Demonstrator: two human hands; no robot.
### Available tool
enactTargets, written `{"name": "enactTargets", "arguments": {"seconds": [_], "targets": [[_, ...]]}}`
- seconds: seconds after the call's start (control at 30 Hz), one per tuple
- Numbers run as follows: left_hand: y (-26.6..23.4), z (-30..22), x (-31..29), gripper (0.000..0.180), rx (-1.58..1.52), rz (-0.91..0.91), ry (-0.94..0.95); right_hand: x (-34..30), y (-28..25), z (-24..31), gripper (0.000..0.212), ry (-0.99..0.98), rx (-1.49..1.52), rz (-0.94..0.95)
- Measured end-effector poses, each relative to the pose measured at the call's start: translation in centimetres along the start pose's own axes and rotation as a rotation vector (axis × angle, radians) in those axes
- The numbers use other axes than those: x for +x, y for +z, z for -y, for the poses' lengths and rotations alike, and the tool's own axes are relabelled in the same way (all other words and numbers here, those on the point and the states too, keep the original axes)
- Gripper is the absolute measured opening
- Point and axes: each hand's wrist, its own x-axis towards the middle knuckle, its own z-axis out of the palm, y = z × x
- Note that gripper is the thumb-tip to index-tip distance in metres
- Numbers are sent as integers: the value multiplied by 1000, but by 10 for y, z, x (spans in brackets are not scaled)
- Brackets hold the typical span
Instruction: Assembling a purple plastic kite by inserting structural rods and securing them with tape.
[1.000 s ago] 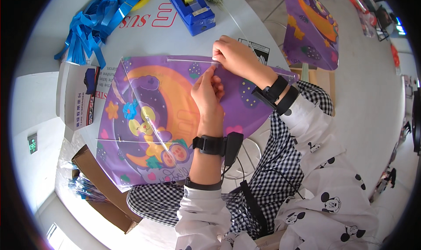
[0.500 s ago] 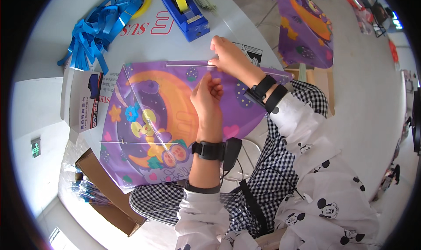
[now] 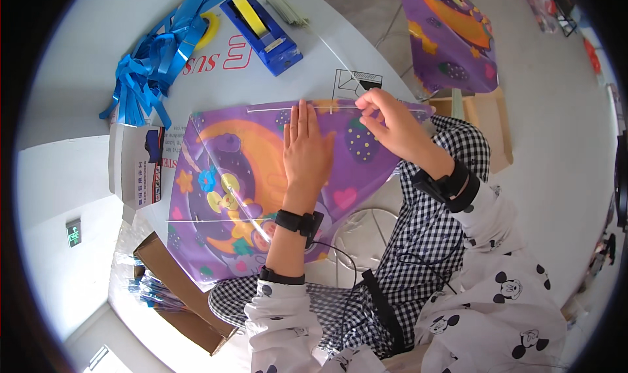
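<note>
A purple kite [image 3: 360, 177] printed with an orange moon and a cartoon rabbit lies across the table edge and my lap. Thin rods cross it, and a thin white rod [image 3: 268, 109] lies along its far edge. My left hand [image 3: 306, 154] rests flat on the kite, fingers straight, with the fingertips at that rod. To its right, my right hand [image 3: 390, 125] is bent over the same far edge, thumb and forefinger closed around the rod. A small pale mark shows on the rod between my hands.
On the table [image 3: 196, 88] are a blue tape dispenser [image 3: 261, 33], a bundle of pale sticks [image 3: 281, 3], blue ribbons [image 3: 154, 65] and a yellow tape roll [image 3: 208, 31]. A printed box [image 3: 139, 167] stands left. A cardboard box [image 3: 180, 294] sits lower left; another printed purple kite [image 3: 451, 39] is far right.
My left hand has opened from curled fingers and now lies flat at the rod. My right hand has moved right and nearer along the kite's far edge. The view has shifted slightly.
</note>
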Motion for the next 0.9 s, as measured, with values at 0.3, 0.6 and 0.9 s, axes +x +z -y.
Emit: {"name": "enactTargets", "arguments": {"seconds": [0.3, 0.6, 0.9], "targets": [[-16, 6, 12, 43, -379, -188, -213, 38, 27, -11, 21, -278, -253, -101], [-9, 38, 35, 24, -617, -81, -358, 46, 58, -9, 18, -241, -119, -42], [-8, 35, 44, 21, -655, 23, -553, 48, 61, -21, 16, -131, -99, -50]]}}
